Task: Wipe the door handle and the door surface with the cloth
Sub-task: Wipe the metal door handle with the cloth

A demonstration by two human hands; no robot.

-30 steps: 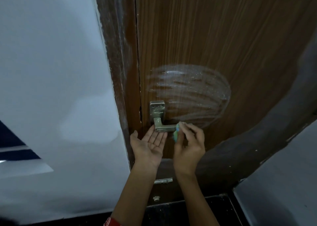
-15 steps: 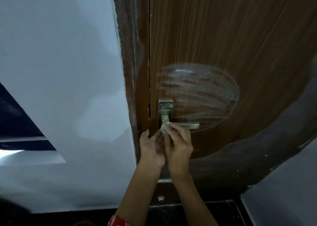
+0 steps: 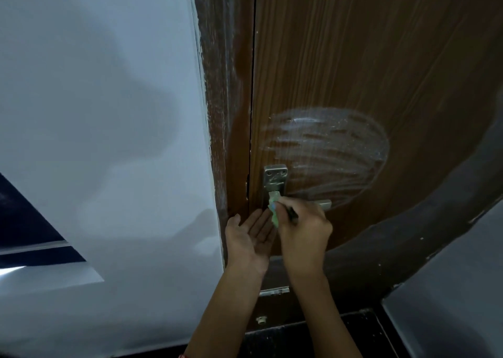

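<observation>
1. Brown wood-grain door (image 3: pixel 381 72) takes up most of the view, one door, with one hazy whitish smear patch (image 3: pixel 326 151) on it just above and right of the handle. My read: that patch isn't wiped clean yet, so the door surface part of the job looks unfinished.

2. One pale painted wall (image 3: pixel 95 112) to the left, one scuffed brown door frame (image 3: pixel 220 85) between wall and door.

3. Two bare hands. Right hand (image 3: pixel 302 229) has its grip pinched round the small green and white cloth (image 3: pixel 273 208), pressing it onto the handle right where the lever meets the plate. Something thin and dark pokes out by its fingers, can't tell what.

4. Left hand (image 3: pixel 250 238) is palm up with fingers spread flat, holding nothing, sitting just under the cloth and beside the right hand. Looks like it's cupped to catch drips or bits.

5. One silver metal lever door handle (image 3: pixel 325 204) on its backplate, mostly hidden behind the right hand, only the tip and plate showing.

6. How I'd do this bit well: keep the cloth wrapped round the lever and drag it along the full length, underside too, then get the plate corners round the screws.

7. One cloth, tiny and bunched, so refold to a clean face before going at that smear.
</observation>
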